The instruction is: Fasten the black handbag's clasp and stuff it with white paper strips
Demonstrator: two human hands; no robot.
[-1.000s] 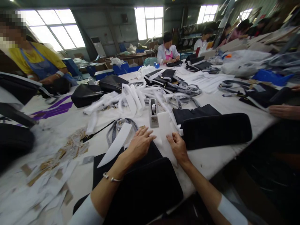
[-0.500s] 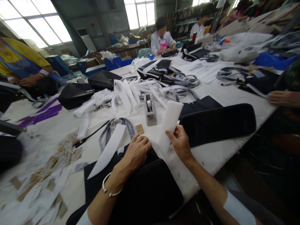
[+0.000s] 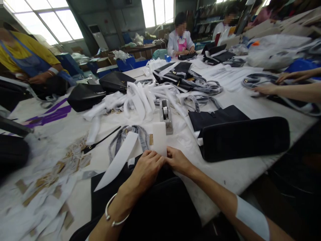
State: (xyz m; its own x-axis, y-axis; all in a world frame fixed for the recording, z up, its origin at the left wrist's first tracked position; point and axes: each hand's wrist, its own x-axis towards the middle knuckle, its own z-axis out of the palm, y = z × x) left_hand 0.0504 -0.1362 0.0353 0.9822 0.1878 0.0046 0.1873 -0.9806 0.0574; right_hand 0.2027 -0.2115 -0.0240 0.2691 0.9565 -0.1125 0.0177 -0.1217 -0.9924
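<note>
Head view, and the white foam strip point(image 3: 159, 139) stands almost upright just past the near edge of the table point(image 3: 240, 174), pinched at its lower end where both hands meet. Left hand point(image 3: 147, 169) curls its fingertips onto the strip's bottom edge from one side, right hand point(image 3: 178, 161) grasps it from the other, thumbs nearly touching, so the sheet is kept taut and square over the black bag point(image 3: 155, 204) lying right under the wrists. A silver bangle point(image 3: 112, 214) hangs loose on the left wrist. Just behind the strip sits the tape dispenser point(image 3: 166, 115), handy within reach, and a small brown tag point(image 3: 150, 139) lies beside it. To the left a long white blade-shaped strip point(image 3: 117, 160) rests across the bag's corner over grey straps point(image 3: 130, 134). On the right a long black bag point(image 3: 244, 137) lies flat. Further out, a heap of white strips point(image 3: 140, 98), and a co-worker's hands point(image 3: 265, 88) busy with another strap
</note>
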